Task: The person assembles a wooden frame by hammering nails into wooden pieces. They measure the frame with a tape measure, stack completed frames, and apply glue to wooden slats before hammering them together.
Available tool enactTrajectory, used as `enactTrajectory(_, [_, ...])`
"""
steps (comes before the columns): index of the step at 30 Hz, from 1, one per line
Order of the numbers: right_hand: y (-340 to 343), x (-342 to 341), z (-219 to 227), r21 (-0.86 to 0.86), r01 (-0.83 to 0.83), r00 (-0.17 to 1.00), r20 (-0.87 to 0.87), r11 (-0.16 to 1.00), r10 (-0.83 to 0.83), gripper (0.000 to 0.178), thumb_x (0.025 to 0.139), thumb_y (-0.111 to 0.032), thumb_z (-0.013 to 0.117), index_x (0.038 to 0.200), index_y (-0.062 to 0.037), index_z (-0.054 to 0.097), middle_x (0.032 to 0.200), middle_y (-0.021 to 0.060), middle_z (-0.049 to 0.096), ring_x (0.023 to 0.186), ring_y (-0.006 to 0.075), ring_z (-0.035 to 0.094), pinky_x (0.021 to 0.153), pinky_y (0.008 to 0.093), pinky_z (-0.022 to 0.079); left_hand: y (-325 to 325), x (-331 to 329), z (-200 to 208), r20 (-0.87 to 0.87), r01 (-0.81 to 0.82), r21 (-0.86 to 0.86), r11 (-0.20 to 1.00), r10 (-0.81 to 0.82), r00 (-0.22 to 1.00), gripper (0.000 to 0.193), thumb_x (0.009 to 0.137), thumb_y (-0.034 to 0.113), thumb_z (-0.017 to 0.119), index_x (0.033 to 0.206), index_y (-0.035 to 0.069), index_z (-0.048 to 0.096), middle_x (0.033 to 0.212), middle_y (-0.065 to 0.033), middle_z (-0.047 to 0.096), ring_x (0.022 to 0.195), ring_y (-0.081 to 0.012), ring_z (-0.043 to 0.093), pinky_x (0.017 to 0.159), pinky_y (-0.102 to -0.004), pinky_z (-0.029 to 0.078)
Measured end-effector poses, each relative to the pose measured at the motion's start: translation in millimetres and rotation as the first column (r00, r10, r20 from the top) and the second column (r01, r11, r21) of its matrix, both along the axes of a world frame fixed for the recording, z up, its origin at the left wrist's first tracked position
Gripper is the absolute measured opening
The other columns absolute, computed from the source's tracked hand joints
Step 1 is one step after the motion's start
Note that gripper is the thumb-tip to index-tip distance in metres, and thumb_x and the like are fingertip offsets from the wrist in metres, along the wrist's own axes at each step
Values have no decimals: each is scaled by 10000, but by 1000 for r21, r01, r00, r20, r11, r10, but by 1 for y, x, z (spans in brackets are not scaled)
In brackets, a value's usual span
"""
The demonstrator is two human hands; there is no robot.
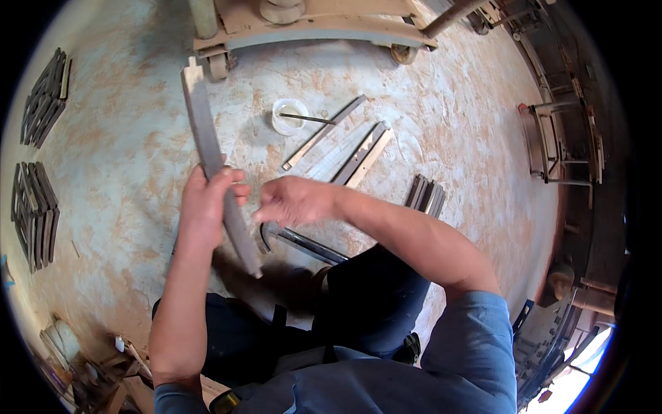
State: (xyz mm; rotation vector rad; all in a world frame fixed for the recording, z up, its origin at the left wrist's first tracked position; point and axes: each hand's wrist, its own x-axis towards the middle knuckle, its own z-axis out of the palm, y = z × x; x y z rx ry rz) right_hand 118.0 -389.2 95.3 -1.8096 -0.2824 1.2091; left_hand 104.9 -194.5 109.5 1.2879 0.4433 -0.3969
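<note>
My left hand (207, 203) is wrapped round a long grey-brown wooden rail (203, 127), held tilted above the floor. A pale tenon shows at the rail's far end, and a short one at its near end. Just right of the rail is my right hand (293, 200), its fingers curled and slightly blurred; whatever they may hold is hidden. Below it on the floor lies a black-handled tool (310, 245) with a curved, hook-like end. A white plastic tub (281, 125) with a thin dark stick (307, 118) across it stands farther off.
Right of the tub lie a single wooden strip (327, 131) and a group of strips (364, 155). More dark pieces (425, 194) are beyond my right forearm. Stacked frames (45, 100) lie at the far left, with another stack (36, 214) nearer. A wheeled wooden stand (317, 33) is ahead.
</note>
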Motion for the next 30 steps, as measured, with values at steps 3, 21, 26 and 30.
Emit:
enactTrajectory(3, [-44,28,-48,-282,218,966,-73,934,-248,472,905,-444,621,1055,3,598,856,63,634,641,150,569,537,323,490,29,3,14,-39,-96,-19,995,96,995,300,934,162,580,1190,27,502,835,-62,596,643,-149,590,570,-288,482])
enactTrajectory(21, [-67,94,-173,190,980,1,-305,-59,-952,334,965,-307,547,1221,-97,514,803,34,574,561,138,524,453,290,437,57,-32,17,-140,130,98,987,-115,983,259,958,243,573,1106,34,533,733,-62,565,536,-138,529,487,-286,434])
enactTrajectory(26, [-74,111,-123,209,905,347,146,372,-926,379,942,-323,567,1189,-36,596,876,70,630,618,142,584,478,294,470,61,-20,5,-158,96,-82,992,-108,981,312,956,288,583,1088,8,543,747,-59,572,570,-142,547,497,-296,441])
enactTrajectory(30, [-71,112,-105,195,868,419,209,457,-884,344,947,-312,555,1096,-4,596,844,78,651,602,143,590,493,284,456,65,-2,-2,-317,-75,-257,964,-11,948,435,964,454,531,1081,38,581,733,-55,591,572,-170,564,518,-316,451])
